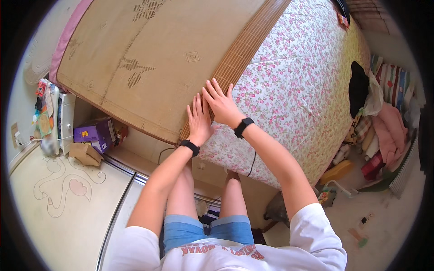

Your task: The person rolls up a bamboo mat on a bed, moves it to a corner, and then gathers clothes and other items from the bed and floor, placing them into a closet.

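A tan woven sleeping mat with dark leaf patterns covers the left part of the bed. Along its right side runs a strip of brown bamboo slats, apparently a folded or rolled edge of the mat. My left hand lies on the near end of this strip, fingers pointing away from me. Just beyond it to the right, my right hand rests on the slats with its fingers spread. Neither hand grips anything. A white sheet with pink flowers covers the bed right of the strip.
At left stand a white drawer cabinet, a purple box and a brown carton. Clothes and a pink cloth are heaped at right beside a black cloth. A dark cable hangs over the bed's near edge.
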The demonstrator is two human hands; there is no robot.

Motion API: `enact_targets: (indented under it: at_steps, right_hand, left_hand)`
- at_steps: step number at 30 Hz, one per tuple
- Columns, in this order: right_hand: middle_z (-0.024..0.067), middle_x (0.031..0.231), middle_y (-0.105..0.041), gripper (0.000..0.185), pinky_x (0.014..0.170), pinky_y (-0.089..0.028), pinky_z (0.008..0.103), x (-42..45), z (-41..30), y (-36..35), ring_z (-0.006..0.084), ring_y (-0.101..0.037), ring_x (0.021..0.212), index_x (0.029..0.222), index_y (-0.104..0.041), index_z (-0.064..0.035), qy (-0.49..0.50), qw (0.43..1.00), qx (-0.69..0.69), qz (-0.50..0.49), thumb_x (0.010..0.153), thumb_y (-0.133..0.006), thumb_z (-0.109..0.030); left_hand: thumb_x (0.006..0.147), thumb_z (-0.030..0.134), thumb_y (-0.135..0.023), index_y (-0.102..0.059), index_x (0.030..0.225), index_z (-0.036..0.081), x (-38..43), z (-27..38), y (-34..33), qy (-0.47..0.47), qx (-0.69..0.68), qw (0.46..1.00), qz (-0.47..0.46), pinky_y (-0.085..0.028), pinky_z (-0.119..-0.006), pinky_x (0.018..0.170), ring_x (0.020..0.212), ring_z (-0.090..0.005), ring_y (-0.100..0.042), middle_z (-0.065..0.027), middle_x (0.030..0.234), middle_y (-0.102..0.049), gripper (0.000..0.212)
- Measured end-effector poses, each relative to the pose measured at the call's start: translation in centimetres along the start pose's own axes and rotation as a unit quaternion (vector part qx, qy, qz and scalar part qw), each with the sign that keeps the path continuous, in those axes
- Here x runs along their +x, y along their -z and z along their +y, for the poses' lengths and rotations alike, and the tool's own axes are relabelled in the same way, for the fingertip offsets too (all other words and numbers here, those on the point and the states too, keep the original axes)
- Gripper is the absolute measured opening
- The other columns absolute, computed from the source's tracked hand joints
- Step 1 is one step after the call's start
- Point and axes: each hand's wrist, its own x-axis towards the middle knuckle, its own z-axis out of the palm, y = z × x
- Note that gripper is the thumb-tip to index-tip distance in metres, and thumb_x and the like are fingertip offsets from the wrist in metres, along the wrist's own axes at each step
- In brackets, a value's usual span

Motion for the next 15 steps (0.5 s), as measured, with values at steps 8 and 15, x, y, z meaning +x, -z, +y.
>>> enact_targets:
  at_steps: [8,15]
  right_hand:
    - [0.0144,0.146,-0.026,0.073,0.103,-0.017,0.0667,3.7,-0.6,3.1,0.0310,-0.021,0.137,0.137,-0.035,-0.0077,0.089,0.988,-0.076,-0.102,0.069,-0.063,-0.005]
    - [0.0154,0.143,-0.031,0.065,0.111,-0.019,0.0509,8.4,-1.4,2.6,0.0304,-0.023,0.136,0.132,-0.043,-0.0104,0.159,0.985,-0.065,-0.019,0.071,-0.062,-0.001]
  left_hand:
    - [0.059,0.025,-0.078,-0.010,0.141,-0.002,2.8,-5.7,2.8,-0.004,-0.097,0.991,-0.094,-0.008,-0.045,0.113,0.139,-0.0324,-0.009,-0.0180,0.148,-0.014,0.110]
    - [0.065,0.031,-0.074,-0.025,0.139,-0.002,7.7,-15.1,9.4,-0.087,-0.079,0.981,-0.152,-0.010,-0.045,0.114,0.139,-0.0315,-0.010,-0.0184,0.148,-0.015,0.095]
